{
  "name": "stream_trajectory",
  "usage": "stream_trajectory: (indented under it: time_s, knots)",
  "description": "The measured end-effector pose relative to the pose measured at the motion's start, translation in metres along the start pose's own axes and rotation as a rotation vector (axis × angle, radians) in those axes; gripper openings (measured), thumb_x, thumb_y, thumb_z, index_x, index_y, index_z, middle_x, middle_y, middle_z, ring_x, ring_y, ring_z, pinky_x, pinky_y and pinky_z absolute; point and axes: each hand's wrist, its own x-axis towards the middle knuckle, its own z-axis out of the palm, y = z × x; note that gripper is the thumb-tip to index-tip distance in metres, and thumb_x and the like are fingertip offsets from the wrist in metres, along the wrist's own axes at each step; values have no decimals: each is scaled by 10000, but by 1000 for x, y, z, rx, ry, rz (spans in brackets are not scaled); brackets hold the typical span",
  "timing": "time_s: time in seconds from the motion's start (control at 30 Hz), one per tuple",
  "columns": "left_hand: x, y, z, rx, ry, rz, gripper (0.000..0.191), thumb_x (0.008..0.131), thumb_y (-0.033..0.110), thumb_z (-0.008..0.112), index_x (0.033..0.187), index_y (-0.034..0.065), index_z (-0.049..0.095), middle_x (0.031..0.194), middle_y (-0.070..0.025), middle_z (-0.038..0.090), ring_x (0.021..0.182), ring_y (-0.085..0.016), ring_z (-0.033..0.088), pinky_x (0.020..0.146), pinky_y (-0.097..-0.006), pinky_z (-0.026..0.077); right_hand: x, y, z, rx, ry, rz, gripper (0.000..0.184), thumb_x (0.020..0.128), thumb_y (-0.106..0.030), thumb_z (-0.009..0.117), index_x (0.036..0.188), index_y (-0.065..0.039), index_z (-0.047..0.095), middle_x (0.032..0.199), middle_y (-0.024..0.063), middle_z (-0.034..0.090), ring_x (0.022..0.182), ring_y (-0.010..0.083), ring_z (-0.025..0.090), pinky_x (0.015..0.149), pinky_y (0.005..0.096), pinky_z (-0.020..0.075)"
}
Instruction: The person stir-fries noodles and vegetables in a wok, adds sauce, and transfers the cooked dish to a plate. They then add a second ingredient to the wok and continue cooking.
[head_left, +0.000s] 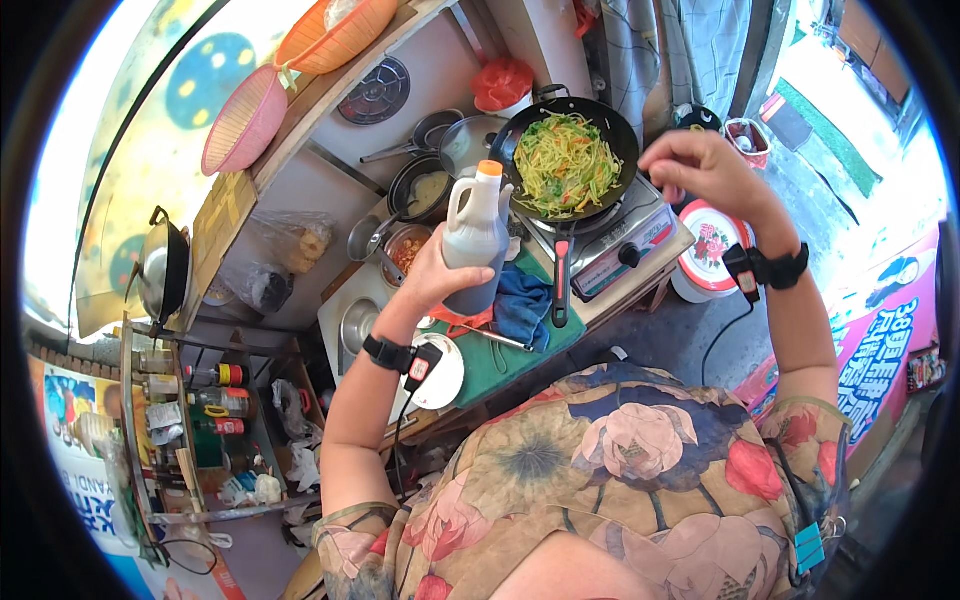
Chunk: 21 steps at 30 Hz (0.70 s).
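Observation:
My left hand grips a translucent plastic jug with an orange cap, holding it upright over the counter; dark liquid shows in its lower part. Beyond it a black wok rests on a silver portable gas stove. Shredded green vegetables with orange strips fill the wok's middle. Its black-and-red handle points towards me. My right hand is raised beside the wok's right rim with bent fingers and nothing visible in it. Whether its fingertips meet cannot be made out.
A glass lid leans behind the jug, near a dark pot with pale food. Blue cloth, a white plate and a ladle lie on the counter. A lidded white bucket stands right of the stove. Bottles fill a rack at left.

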Motion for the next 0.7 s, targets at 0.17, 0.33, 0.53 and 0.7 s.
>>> stream_trajectory:
  time_s: [0.17, 0.33, 0.53, 0.7]
  knots:
    - [49, -15, -8, 98, -1, -121, 767, 648, 297, 869, 1269, 0, 531, 1138, -97, 649, 1030, -183, 627, 936, -338, 495, -48, 50, 1, 98, 68, 162, 171, 981, -134, 616, 1034, 17, 675, 815, 11, 652, 677, 62, 630, 629, 220, 515]
    - [86, -25, -6, 135, -46, -238, 713, 694, 271, 830, 1300, 31, 541, 1133, -76, 648, 1022, -169, 627, 931, -325, 491, -99, 96, 3, 146, 191, 310, 175, 986, -138, 615, 1061, 9, 671, 829, -3, 639, 680, 54, 624, 617, 215, 511]
    - [108, -25, 1, 57, -114, -261, 673, 716, 266, 823, 1293, 38, 562, 1116, -71, 657, 1018, -164, 628, 929, -316, 489, -128, 117, 12, 267, 295, 404, 183, 988, -153, 615, 1055, 9, 669, 832, -1, 644, 675, 56, 624, 616, 214, 520]
    - [124, -13, -4, 102, -88, -322, 647, 726, 279, 820, 1272, 30, 578, 1111, -79, 659, 997, -168, 636, 903, -325, 506, -121, 121, 12, 273, 293, 406, 183, 989, -159, 619, 1054, 3, 674, 824, -5, 647, 667, 52, 621, 613, 210, 518]
